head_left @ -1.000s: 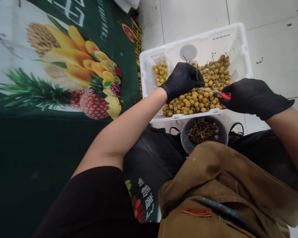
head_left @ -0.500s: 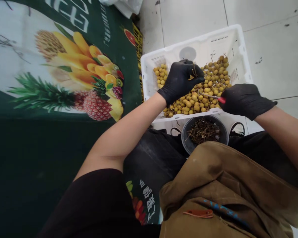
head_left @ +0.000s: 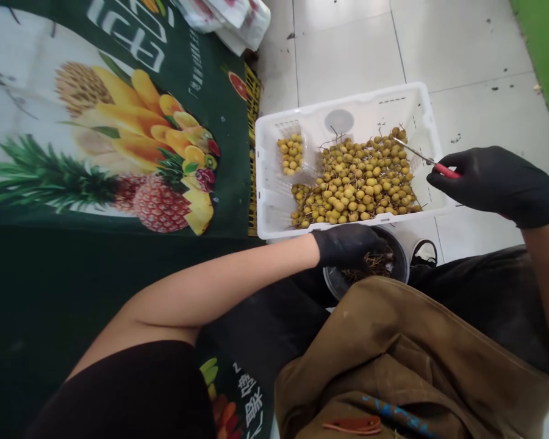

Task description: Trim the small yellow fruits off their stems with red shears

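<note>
My left hand [head_left: 348, 245], in a black glove, is over the dark bucket [head_left: 333, 285] of cut twigs [head_left: 376, 263]; its fingertips are turned down and do not show clearly. In my gloved right hand [head_left: 494, 180] are red-handled scissors [head_left: 447, 171], blades pointing left over the right side of a white plastic crate [head_left: 266, 210]. Yellow-brown longans [head_left: 348, 194], some still on stems, cover much of the crate's floor. At its left end, a smaller group of longans [head_left: 291, 152] sits in what looks like a clear plastic box [head_left: 307, 160].
A dark green cloth with fruit pictures [head_left: 229, 158] covers a surface on my left, with yellow crates [head_left: 253, 97] at its edge. White bags [head_left: 238, 24] lie at its far end. My brown apron [head_left: 393, 341] and a shoe [head_left: 424, 251] are close to the bucket.
My left hand has gone from above the longans down to the twig bucket. My right hand with the scissors has shifted right and away from the fruit. The view has moved slightly.
</note>
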`<move>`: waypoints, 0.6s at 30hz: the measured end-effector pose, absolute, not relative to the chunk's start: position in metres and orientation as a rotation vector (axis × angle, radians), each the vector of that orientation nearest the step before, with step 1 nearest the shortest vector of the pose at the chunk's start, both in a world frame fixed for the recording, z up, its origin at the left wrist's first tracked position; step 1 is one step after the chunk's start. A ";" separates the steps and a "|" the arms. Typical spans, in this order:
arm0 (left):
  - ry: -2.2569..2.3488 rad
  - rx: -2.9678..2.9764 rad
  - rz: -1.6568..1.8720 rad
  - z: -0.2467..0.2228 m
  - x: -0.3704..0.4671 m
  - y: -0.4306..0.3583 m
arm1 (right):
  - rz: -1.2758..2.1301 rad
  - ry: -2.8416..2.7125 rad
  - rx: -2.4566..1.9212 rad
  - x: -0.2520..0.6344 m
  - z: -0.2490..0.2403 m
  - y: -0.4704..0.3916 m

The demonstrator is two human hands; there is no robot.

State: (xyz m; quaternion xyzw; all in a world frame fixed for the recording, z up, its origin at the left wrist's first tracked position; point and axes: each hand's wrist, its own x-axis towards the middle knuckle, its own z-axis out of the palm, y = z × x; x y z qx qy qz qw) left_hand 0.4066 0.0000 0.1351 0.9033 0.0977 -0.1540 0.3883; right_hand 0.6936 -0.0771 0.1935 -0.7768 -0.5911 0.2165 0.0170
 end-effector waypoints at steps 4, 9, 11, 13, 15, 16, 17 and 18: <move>0.550 2.619 -0.244 0.145 0.444 0.043 | 0.635 -1.815 -2.354 0.693 0.198 -0.074; 0.879 2.730 -0.147 0.103 0.502 0.102 | 0.642 -1.742 -2.335 0.689 0.201 -0.065; 0.894 2.775 -0.285 0.081 0.524 0.110 | 0.645 -1.700 -2.334 0.688 0.203 -0.060; 0.912 2.797 -0.430 0.063 0.543 0.110 | 0.667 -1.669 -2.334 0.688 0.204 -0.054; 0.956 2.785 -0.540 0.049 0.558 0.109 | 0.693 -1.643 -2.330 0.689 0.202 -0.049; 0.983 2.771 -0.573 0.045 0.563 0.110 | 0.709 -1.634 -2.325 0.691 0.201 -0.047; 0.997 2.760 -0.597 0.041 0.567 0.112 | 0.718 -1.625 -2.320 0.693 0.199 -0.046; 1.004 2.753 -0.607 0.039 0.569 0.116 | 0.724 -1.617 -2.314 0.695 0.197 -0.044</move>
